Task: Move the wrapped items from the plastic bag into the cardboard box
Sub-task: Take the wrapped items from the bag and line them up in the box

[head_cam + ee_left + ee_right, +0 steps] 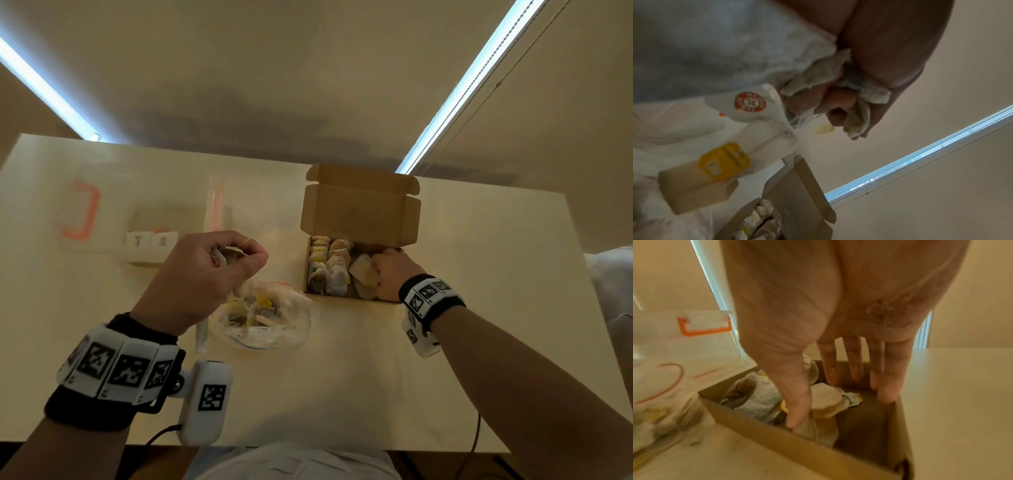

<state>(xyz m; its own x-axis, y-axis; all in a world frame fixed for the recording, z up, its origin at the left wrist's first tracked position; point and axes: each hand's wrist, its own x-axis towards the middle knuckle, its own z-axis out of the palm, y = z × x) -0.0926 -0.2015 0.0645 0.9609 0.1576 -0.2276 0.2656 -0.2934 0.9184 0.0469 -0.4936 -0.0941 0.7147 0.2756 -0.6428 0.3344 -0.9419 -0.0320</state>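
Teabags [328, 265] packed in the open cardboard box [359, 205], right hand [388, 274] inside with straight fingers pressing them, left hand [202, 274] pinching one teabag [863, 95] above the plastic bag [263, 317].

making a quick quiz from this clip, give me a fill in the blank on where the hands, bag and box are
1. The right hand reaches into the cardboard ____.
2. The left hand grips wrapped items above the plastic ____.
3. The lid of the cardboard box stands ____.
4. The plastic bag lies to the ____ of the cardboard box in the head view.

Missing words: box; bag; open; left
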